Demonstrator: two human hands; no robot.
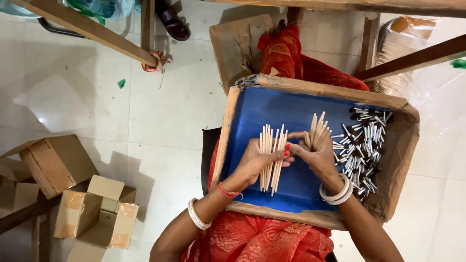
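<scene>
Wooden sticks point(272, 157) lay fanned in your left hand point(257, 162), closed loosely around them over the blue-lined box point(242, 116), while your right hand point(318, 150) pinched a second bunch point(316, 130), so any slackening could have spilled them among the small metal pieces point(361, 145).
</scene>
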